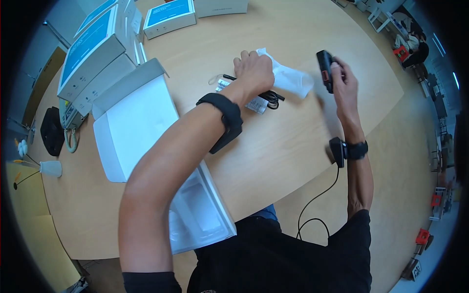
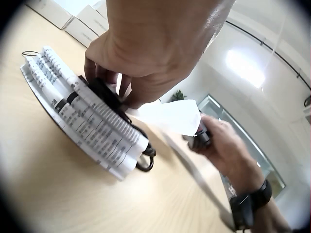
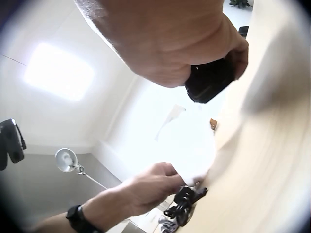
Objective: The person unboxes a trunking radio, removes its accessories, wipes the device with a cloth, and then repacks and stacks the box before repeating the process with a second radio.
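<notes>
My left hand (image 1: 256,71) pinches one end of a thin white sleeve (image 1: 293,80), which stretches limply toward the right. Right below its fingers lie a coiled black cable (image 1: 271,99) and folded printed leaflets (image 2: 90,114); the fingers hide part of the cable. Off to the right, my right hand (image 1: 346,83) grips a small black handheld device (image 1: 326,72) with a red detail on its side. The device is raised over the table, apart from the sleeve. In the right wrist view the palm covers much of it.
An opened white box (image 1: 141,115) with a molded tray (image 1: 202,210) lies at the left front. Stacked blue-and-white boxes (image 1: 95,44), a telephone (image 1: 72,117) and a white vase (image 1: 51,168) stand farther left. More boxes (image 1: 170,18) line the far side. A cable (image 1: 317,195) hangs by my right wrist.
</notes>
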The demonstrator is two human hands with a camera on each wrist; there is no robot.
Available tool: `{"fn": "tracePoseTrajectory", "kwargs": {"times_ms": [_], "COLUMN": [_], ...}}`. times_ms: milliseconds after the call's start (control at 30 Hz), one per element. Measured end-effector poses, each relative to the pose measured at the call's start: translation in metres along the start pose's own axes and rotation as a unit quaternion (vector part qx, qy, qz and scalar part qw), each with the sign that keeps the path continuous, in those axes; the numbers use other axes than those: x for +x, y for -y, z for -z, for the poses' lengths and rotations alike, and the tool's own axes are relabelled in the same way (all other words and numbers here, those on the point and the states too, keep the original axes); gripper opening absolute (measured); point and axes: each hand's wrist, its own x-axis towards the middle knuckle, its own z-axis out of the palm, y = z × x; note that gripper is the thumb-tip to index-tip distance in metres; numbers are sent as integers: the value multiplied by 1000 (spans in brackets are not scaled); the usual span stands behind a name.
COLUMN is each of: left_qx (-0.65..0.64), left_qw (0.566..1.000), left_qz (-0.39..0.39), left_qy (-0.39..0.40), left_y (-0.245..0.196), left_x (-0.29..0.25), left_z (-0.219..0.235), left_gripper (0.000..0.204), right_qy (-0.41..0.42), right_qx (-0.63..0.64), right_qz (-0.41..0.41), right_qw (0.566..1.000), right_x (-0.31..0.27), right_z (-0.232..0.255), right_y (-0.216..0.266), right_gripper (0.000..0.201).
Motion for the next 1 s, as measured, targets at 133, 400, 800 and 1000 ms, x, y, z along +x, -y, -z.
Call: {"fn": "tracePoseTrajectory", "kwargs": {"times_ms": [133, 400, 800, 1000], "left_qx": [28, 57, -290, -424], "left_qw": [996, 972, 846, 853], "left_qz": [-25, -220, 343, 305], "left_qy": [78, -67, -287, -10], "left_y": [-1, 21, 164, 167], "left_x": [-12, -92, -340, -335], "left_z": [16, 134, 172, 187], "left_gripper": [38, 37, 52, 45], "right_qy": [-17, 158, 366, 513], "right_qx": [0, -154, 1, 74], "right_qz": [170, 240, 117, -61], "right_qw": [985, 945, 923, 853], "right_x": [-28, -42, -123, -140], "right_z": [-8, -60, -78, -108], "right_y": [49, 21, 117, 174], "right_gripper": [36, 38, 65, 78]}}
